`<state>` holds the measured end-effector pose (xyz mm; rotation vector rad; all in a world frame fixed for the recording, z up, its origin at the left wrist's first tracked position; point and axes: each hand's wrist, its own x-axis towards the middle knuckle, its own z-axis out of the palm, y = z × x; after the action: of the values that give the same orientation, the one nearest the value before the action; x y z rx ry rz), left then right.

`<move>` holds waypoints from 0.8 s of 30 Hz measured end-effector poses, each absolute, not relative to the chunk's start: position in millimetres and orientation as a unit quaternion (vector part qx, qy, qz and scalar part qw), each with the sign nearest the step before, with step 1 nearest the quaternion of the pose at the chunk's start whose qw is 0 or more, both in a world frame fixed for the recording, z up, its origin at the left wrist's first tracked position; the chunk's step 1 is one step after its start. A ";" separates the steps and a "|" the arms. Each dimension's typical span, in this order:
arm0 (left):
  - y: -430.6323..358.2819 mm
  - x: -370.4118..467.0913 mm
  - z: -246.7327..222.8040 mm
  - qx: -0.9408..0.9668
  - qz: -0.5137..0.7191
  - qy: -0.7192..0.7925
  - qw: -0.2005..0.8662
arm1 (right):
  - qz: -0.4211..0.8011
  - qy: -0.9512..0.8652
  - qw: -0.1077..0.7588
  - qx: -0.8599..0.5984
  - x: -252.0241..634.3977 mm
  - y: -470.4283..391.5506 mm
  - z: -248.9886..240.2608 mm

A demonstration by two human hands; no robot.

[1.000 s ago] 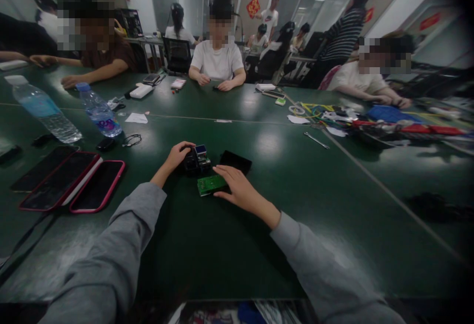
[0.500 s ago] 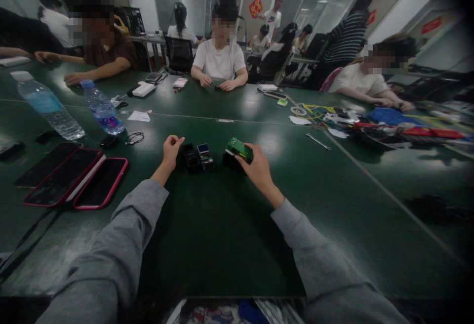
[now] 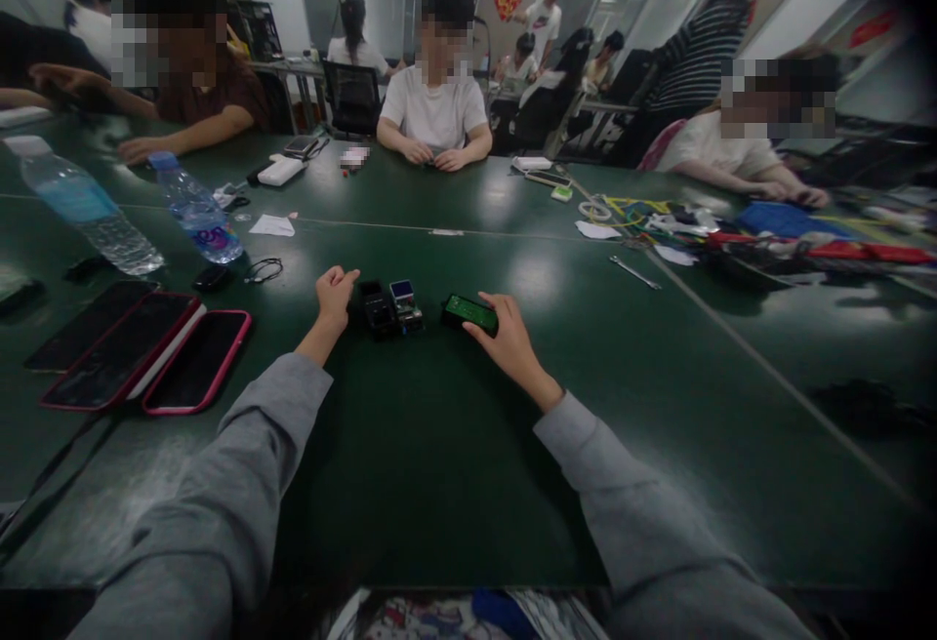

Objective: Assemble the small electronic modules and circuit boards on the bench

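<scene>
Out to the right, my right hand [image 3: 509, 340] grips a green circuit board [image 3: 468, 310] by its right end, thumb at the near edge and fingers at the far one. The board lies flat within a black plastic case [image 3: 448, 314] on the table. My left hand [image 3: 336, 297] is closed, its fingers curled together; whether anything small is in them is hidden. Just right of it lies an open black case half [image 3: 376, 310]. Beside that is a small module with a screen [image 3: 405, 303] and exposed electronics.
Phones with pink edges [image 3: 197, 362] lie at left, with two water bottles [image 3: 194, 206] behind them. A thin cable loop [image 3: 264, 270] is near the left hand. At right are a wrench [image 3: 634, 272] and a heap of cables [image 3: 776, 240]. Several people sit around the table.
My right hand has lowered the tilted circuit board so that it now lies level in the black case. My left hand stays curled in nearly the same place.
</scene>
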<state>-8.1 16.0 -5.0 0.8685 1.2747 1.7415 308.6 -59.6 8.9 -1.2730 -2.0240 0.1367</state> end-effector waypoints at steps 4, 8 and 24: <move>21.5 -17.1 -5.8 0.297 0.714 0.455 0.441 | 0.073 -0.782 0.371 -0.495 307.6 -60.8 0.2; 25.0 -27.2 -4.7 0.266 0.706 0.416 0.508 | 0.068 -0.777 0.390 -0.489 306.7 -62.3 -0.1; 18.8 -34.5 -1.2 0.236 0.665 0.399 0.585 | 0.014 -0.663 0.429 -0.613 316.9 -50.8 -12.7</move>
<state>-34.5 18.8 -1.2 0.5508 0.9313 1.5506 316.9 -50.8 -12.7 -1.5306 -1.6559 0.0359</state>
